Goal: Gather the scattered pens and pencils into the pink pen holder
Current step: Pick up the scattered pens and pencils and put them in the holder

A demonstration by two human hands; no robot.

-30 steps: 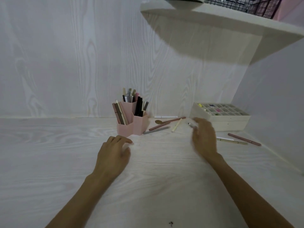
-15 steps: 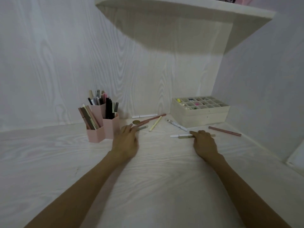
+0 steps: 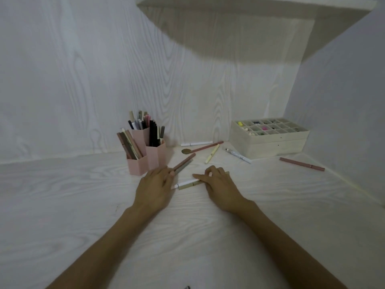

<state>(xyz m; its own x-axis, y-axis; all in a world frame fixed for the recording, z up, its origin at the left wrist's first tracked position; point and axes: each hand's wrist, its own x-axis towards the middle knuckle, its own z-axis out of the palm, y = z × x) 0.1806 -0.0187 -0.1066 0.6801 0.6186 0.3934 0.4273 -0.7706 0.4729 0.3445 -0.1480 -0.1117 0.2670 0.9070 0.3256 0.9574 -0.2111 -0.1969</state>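
The pink pen holder (image 3: 145, 161), three hexagonal cups full of pens, stands near the back wall. My left hand (image 3: 155, 186) lies just right of it, fingers stretched onto the near ends of a pink-brown pen (image 3: 186, 162) and a grey pen (image 3: 183, 168). My right hand (image 3: 218, 184) curls its fingers over a white pen (image 3: 184, 183) and an olive pen (image 3: 187, 186) lying side by side on the desk. Loose behind them are a white pen (image 3: 196, 143), a long pink-brown pencil (image 3: 208, 146), a yellow pen (image 3: 212, 153), a white marker (image 3: 238, 155) and a pink pen (image 3: 302, 164).
A pale compartment box (image 3: 268, 142) with small items stands at the back right. A small brown disc (image 3: 186, 151) lies by the pencil's end. A shelf (image 3: 250, 5) overhangs the desk, and walls close off the back and right side.
The camera turned and dipped. My right hand pulled the white and olive pens leftwards. My left hand reached past the holder onto two pens and drew them nearer.
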